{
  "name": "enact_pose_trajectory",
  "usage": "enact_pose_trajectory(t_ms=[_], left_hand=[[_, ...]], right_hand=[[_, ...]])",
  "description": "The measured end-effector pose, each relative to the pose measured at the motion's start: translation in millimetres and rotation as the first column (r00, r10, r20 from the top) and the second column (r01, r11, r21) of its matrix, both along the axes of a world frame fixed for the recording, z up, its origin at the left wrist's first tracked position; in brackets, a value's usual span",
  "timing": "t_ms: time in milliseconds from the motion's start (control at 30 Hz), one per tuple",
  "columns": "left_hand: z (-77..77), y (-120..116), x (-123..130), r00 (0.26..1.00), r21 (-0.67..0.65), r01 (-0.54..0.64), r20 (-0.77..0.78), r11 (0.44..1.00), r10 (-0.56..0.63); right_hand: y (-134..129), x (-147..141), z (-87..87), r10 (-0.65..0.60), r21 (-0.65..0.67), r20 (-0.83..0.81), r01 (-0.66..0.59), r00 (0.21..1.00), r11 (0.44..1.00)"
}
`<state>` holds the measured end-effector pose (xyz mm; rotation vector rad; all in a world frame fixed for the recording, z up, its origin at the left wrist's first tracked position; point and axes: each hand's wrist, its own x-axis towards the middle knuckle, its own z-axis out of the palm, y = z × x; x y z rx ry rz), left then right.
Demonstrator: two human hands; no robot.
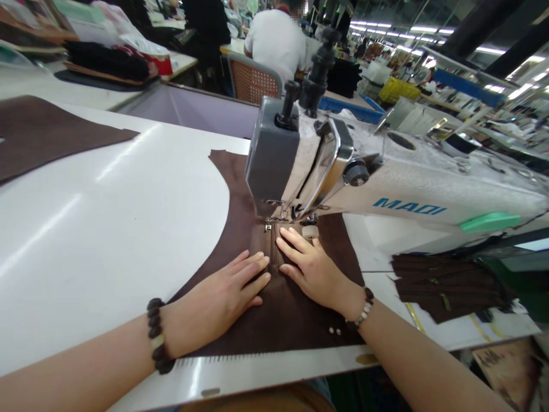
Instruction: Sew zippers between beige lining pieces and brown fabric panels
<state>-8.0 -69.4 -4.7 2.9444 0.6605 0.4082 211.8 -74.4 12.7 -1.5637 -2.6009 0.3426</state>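
Observation:
A dark brown fabric piece (240,194) lies flat on the white table (107,229) under the needle of a white sewing machine (412,189). A zipper (273,249) runs down the fabric from the presser foot (274,220). My left hand (223,292) rests flat on the fabric left of the zipper, fingers together and pointing at the needle. My right hand (311,266) presses flat on the fabric right of the zipper, fingertips just below the presser foot. Both wrists wear bead bracelets.
A stack of dark brown zippered pieces (446,283) lies at the right under the machine arm. Another brown fabric piece (47,134) lies at the far left. A person in a white shirt (277,40) sits at the back on a chair.

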Motion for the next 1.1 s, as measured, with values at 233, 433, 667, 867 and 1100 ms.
enact_pose_trajectory(t_ms=[233,433,667,867,1100], left_hand=[[-2.7,16,1,0.999,-0.016,0.015,0.039,1.0,-0.014],[0.0,29,3,0.998,-0.007,0.024,0.057,1.0,-0.023],[1.6,42,5,0.998,0.0,0.007,0.057,1.0,-0.007],[4.5,53,7,1.0,-0.051,0.002,0.022,0.999,-0.001],[7.6,61,8,1.0,-0.07,0.002,-0.001,0.998,-0.002]], right_hand=[[17,5,-0.3,0.025,0.0,-0.06,-0.025,0.998,1.0],[30,10,-5.4,0.039,0.079,-0.09,-0.032,0.995,0.996],[44,10,-8.6,-0.001,0.054,-0.056,0.004,0.998,0.999],[50,9,-6.1,-0.049,0.038,-0.098,0.053,0.994,0.998],[60,10,-5.6,-0.058,-0.056,0.07,0.062,0.996,0.997]])
